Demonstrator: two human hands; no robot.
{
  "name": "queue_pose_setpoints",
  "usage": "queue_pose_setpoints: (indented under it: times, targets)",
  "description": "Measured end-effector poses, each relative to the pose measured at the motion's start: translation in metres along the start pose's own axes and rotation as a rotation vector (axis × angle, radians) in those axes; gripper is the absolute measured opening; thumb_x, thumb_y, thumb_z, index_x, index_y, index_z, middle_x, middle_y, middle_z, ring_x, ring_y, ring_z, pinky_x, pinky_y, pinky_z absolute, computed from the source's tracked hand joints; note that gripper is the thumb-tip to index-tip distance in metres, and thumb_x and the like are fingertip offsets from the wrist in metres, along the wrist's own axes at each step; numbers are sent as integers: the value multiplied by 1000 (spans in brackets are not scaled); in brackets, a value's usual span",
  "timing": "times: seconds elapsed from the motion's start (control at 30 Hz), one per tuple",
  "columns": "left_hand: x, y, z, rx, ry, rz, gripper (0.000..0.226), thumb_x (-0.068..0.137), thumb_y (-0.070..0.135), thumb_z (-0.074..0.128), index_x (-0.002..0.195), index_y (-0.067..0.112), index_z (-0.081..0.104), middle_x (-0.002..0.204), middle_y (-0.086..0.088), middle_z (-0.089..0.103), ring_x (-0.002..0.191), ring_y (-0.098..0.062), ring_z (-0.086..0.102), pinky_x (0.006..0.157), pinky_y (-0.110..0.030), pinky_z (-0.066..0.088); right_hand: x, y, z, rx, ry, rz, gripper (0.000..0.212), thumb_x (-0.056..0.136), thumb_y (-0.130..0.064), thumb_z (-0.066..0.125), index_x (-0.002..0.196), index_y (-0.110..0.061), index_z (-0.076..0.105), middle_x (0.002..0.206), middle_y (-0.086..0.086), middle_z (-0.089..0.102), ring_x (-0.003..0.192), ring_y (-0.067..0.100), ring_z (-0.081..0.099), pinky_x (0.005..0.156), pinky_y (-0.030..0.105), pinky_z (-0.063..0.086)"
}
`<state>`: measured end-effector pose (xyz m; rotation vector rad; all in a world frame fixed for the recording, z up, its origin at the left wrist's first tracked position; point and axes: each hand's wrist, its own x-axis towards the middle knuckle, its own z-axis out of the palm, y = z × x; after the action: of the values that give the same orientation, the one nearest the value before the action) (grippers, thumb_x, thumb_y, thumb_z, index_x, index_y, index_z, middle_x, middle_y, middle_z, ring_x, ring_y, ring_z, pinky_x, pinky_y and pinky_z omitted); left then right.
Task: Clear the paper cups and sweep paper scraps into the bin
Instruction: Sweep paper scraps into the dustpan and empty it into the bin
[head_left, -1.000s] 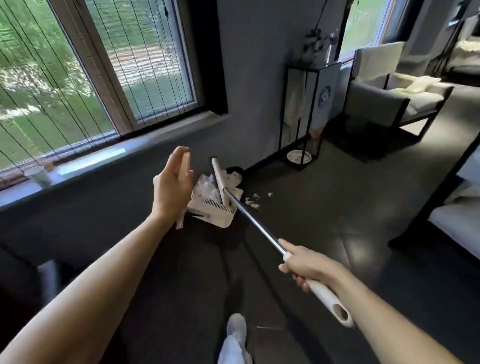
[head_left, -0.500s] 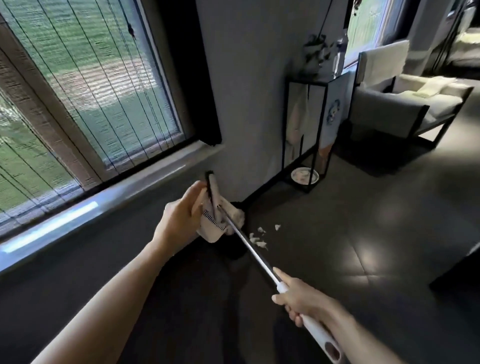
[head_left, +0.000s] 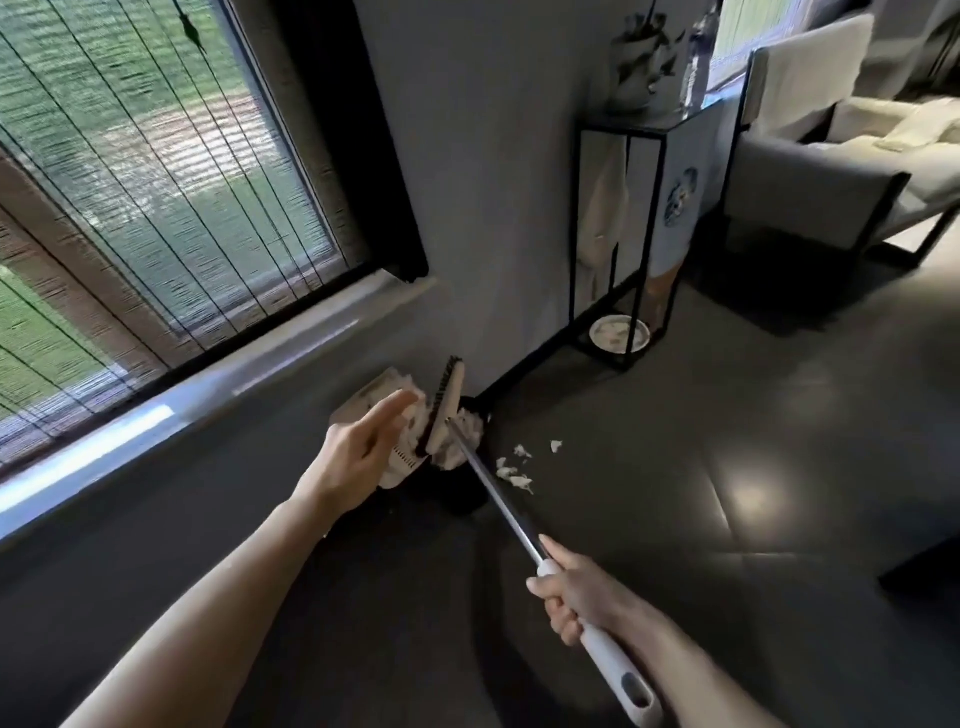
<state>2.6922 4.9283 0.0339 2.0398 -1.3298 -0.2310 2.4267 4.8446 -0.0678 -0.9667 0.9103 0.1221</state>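
Note:
My left hand (head_left: 363, 452) holds a white dustpan (head_left: 400, 467) tipped up over a black bin (head_left: 482, 408) by the wall, with its fingers stretched along the pan. Crumpled white paper (head_left: 462, 441) shows between pan and bin. My right hand (head_left: 576, 592) grips the white handle of a broom (head_left: 493, 493). The broom's dark-bristled head (head_left: 447, 400) rests against the pan's mouth. Several paper scraps (head_left: 514, 470) lie on the dark floor just right of the bin. No paper cup is in view.
A window with a long sill (head_left: 208, 379) runs along the left. A black metal stand (head_left: 618, 234) against the wall carries a vase on top and a plate (head_left: 619, 334) at its base. A grey armchair (head_left: 831, 176) stands at the far right.
I have come closer to the bin. My left hand has tilted the dustpan up over it, and the broom head has risen against the pan's mouth.

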Motion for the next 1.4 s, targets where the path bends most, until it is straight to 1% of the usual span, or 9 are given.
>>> queue_pose_setpoints:
  times: [0.2, 0.3, 0.43, 0.57, 0.63, 0.73, 0.8, 1.0, 1.4]
  targets:
    - [2, 25, 26, 0, -88, -1, 35, 100, 33, 47, 135, 34, 53, 100, 16, 67, 82, 14, 56, 76, 1, 35, -24, -7, -26, -2, 21, -60, 73, 96, -6, 51, 151, -37, 14, 46, -4, 39, 37, 5, 35, 34, 16, 31]
    - [3, 32, 39, 23, -169, 23, 35, 100, 38, 45, 133, 47, 49, 89, -4, 70, 80, 3, 62, 70, -5, 43, -37, -5, -43, 42, 43, -65, 71, 97, -6, 51, 150, -38, 17, 47, -3, 37, 36, 5, 34, 32, 15, 30]
    - [7, 43, 51, 51, -283, 48, 39, 99, 46, 40, 130, 69, 33, 76, 13, 63, 48, -3, 55, 64, -9, 47, -54, -5, -66, 121, 77, -67, 71, 97, -4, 51, 149, -38, 19, 47, -3, 35, 34, 5, 33, 31, 14, 28]
    - [12, 49, 58, 69, -332, 7, 56, 95, 51, 48, 136, 71, 15, 80, 10, 59, 57, -6, 56, 76, -22, 50, -63, -7, -82, 161, 112, -83, 73, 96, -1, 51, 150, -37, 18, 47, -2, 35, 33, 5, 33, 30, 15, 29]
    - [15, 51, 62, 111, -348, -41, 64, 92, 54, 53, 139, 66, 11, 81, 8, 59, 62, -5, 57, 78, -25, 51, -64, -8, -86, 186, 130, -85, 73, 96, 0, 50, 150, -37, 17, 47, -1, 34, 32, 5, 32, 29, 14, 29]
    - [18, 57, 71, 157, -388, -106, 77, 87, 60, 56, 149, 48, 11, 69, 8, 53, 56, -3, 58, 52, -11, 44, -65, -9, -89, 209, 138, -93, 74, 96, 0, 50, 151, -36, 15, 46, -2, 33, 31, 5, 32, 29, 13, 28]
    - [21, 60, 78, 215, -452, -125, 78, 86, 62, 53, 151, 42, 14, 88, 1, 61, 65, -10, 60, 48, -14, 43, -64, -9, -90, 230, 132, -98, 74, 96, 1, 49, 151, -35, 15, 47, -1, 34, 32, 5, 32, 29, 14, 29]
    - [29, 58, 97, 398, -582, -162, 80, 86, 73, 37, 151, 41, 2, 144, -14, 43, 120, -31, 52, 91, -36, 47, -55, -6, -89, 257, 94, -88, 75, 96, -1, 50, 152, -36, 13, 46, -1, 37, 33, 6, 34, 31, 14, 30]
    - [35, 71, 122, 798, -500, -2, 80, 86, 76, 28, 148, 28, 18, 132, -14, 54, 110, -35, 60, 71, -37, 42, -53, 4, -79, 182, 82, -104, 77, 95, -5, 53, 151, -38, 12, 48, -4, 42, 37, 5, 38, 35, 18, 35]
